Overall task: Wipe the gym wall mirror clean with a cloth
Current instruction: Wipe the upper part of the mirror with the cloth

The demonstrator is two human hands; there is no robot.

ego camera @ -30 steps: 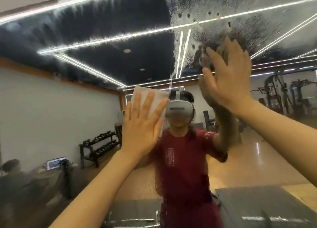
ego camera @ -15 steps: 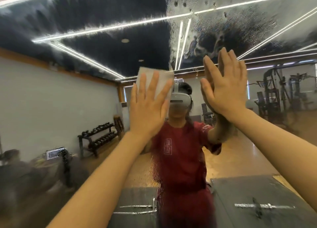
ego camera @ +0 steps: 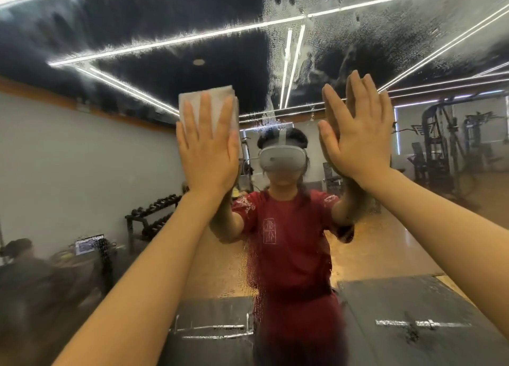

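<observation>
Two flat palms on the mirror [ego camera: 413, 35]: left hand [ego camera: 209, 150] pressing the cloth [ego camera: 192, 101], right hand [ego camera: 358, 139] bare, grasping nothing. Cloth looks soft, probably slides easily on wet glass, so keep pressing its middle.

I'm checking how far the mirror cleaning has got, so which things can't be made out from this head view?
- Cloth: mostly hidden under the flat left hand; only its top edge shows.
- Right hand: its palm faces away; contact with the mirror is not certain.
- Mirror edges: cut off by the frame on all sides.
- Reflected laptop screen: too small and blurred by droplets.
</observation>
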